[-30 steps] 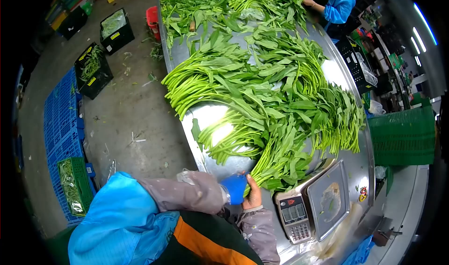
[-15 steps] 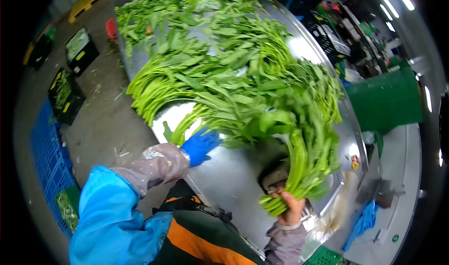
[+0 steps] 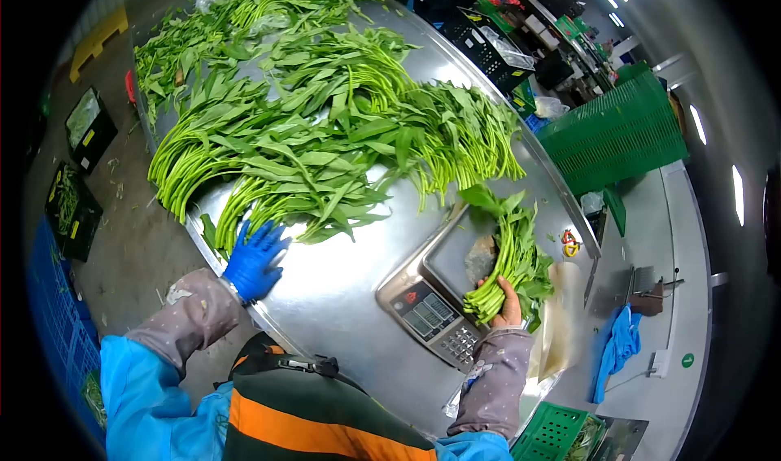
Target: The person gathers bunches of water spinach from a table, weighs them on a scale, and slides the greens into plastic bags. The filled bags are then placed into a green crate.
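My left hand [image 3: 255, 262], in a blue glove, lies with fingers spread at the stem ends of a bunch of leafy greens [image 3: 281, 180] near the table's left edge. My bare right hand [image 3: 508, 302] is wrapped round the stems of a smaller bunch [image 3: 514, 253], which is over the pan of a digital scale [image 3: 429, 313]. A greyish lump [image 3: 481, 259] shows on the pan beside this bunch. The scale's display and keypad face me. More greens [image 3: 468, 131] lie in heaps across the metal table [image 3: 325, 298].
Stacked green crates [image 3: 614, 135] stand beyond the table's right edge. Black crates [image 3: 73, 209] and blue pallets [image 3: 57, 298] are on the floor at left. Blue gloves or cloth [image 3: 618, 351] hang at right, above a green basket [image 3: 557, 432]. A brownish sheet [image 3: 561, 318] lies beside the scale.
The bunch in my right hand has come down over the scale, whose display is now uncovered. My view has shifted right. My left hand remains by the stems, its fingers more spread.
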`<state>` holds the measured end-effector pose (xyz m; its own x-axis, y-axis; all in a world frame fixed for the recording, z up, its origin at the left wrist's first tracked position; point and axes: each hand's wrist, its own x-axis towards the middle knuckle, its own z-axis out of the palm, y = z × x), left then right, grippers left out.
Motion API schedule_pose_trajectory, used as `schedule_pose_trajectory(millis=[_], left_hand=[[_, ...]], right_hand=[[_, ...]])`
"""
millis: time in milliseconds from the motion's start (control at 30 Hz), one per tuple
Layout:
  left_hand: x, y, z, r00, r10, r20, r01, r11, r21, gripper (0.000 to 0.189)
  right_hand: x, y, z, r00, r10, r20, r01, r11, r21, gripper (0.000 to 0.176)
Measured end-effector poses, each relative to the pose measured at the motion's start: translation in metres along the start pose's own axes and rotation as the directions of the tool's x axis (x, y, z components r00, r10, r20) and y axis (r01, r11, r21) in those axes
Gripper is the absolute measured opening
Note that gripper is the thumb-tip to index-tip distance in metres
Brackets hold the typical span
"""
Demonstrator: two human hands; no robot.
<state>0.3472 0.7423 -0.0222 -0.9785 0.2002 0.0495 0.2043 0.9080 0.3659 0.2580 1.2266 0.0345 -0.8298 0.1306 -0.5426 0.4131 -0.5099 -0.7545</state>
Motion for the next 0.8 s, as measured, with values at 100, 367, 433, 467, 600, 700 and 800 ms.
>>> schedule_pose_trajectory(millis=[100, 367, 433, 467, 600, 700, 800], left_hand=[[-0.011, -0.014, -0.001, 0.971, -0.116, -0.210, 0.099, 0.991, -0.090, 0.062], [-0.025, -0.091, 0.019, 0.725, -0.688, -0.037, 0.535, 0.596, -0.599, 0.067], [-0.019, -0.085, 0.001, 0.662, -0.746, 0.071, 0.606, 0.477, -0.636, 0.077], [-0.017, -0.095, 0.004, 0.680, -0.722, 0.125, 0.603, 0.455, -0.656, 0.083], [-0.004, -0.101, -0.004, 0.672, -0.715, 0.194, 0.702, 0.530, -0.476, 0.101], [0.006, -0.104, -0.021, 0.752, -0.572, 0.329, 0.657, 0.602, -0.454, 0.098], [0.018, -0.137, 0.002, 0.718, -0.604, 0.347, 0.692, 0.560, -0.457, 0.097]], right_hand=[[-0.007, 0.006, -0.017, 0.995, -0.098, -0.011, 0.098, 0.991, 0.093, 0.035], [-0.074, 0.014, -0.022, 0.678, -0.679, -0.283, 0.535, 0.719, -0.443, 0.018], [-0.088, 0.030, 0.017, 0.470, -0.855, -0.220, 0.727, 0.516, -0.454, 0.018], [-0.099, 0.041, 0.039, 0.699, -0.714, -0.041, 0.670, 0.675, -0.309, 0.020], [-0.109, 0.123, 0.134, 0.878, 0.169, 0.449, -0.021, 0.948, -0.316, 0.042], [-0.086, 0.191, 0.188, 0.649, 0.526, 0.550, -0.327, 0.845, -0.422, 0.056], [-0.044, 0.255, 0.224, 0.704, 0.563, 0.433, -0.432, 0.823, -0.368, 0.050]])
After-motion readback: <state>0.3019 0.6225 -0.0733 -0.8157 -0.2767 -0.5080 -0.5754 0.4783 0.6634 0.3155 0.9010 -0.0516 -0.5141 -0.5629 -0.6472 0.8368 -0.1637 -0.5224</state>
